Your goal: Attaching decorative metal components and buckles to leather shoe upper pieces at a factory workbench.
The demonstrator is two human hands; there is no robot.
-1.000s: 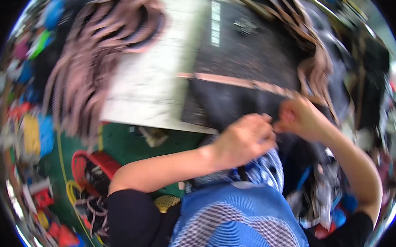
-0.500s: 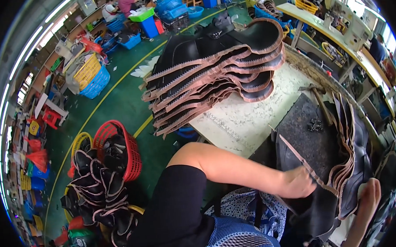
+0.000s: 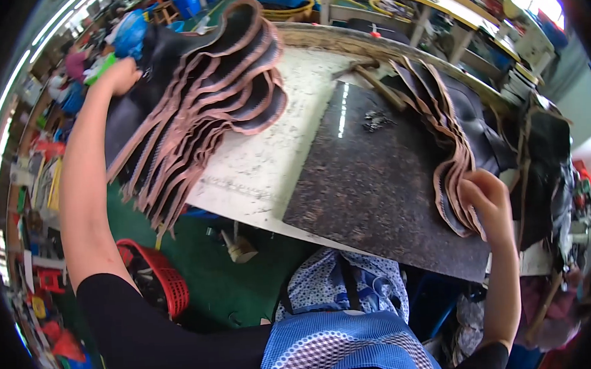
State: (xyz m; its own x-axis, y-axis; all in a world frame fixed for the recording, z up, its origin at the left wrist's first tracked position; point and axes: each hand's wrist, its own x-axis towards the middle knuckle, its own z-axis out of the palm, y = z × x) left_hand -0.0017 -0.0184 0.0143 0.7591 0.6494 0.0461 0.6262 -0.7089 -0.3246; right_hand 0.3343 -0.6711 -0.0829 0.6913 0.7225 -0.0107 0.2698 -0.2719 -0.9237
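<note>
Two hands: the left hand meets the larger black stack, grip unclear; the right hand, narrowly curled, touches the smaller stack, pinch uncertain. Between them, worktop and dark board. Best keep edges aligned.

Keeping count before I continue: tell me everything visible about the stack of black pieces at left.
The stack holds several black, leather-like pieces, unevenly layered, with curving pinkish-tan edges and a slight sheen. It lies on the white tabletop, its near ends fanned out past the table's edge. The left hand is at its far left side; its grip is unclear.
</note>
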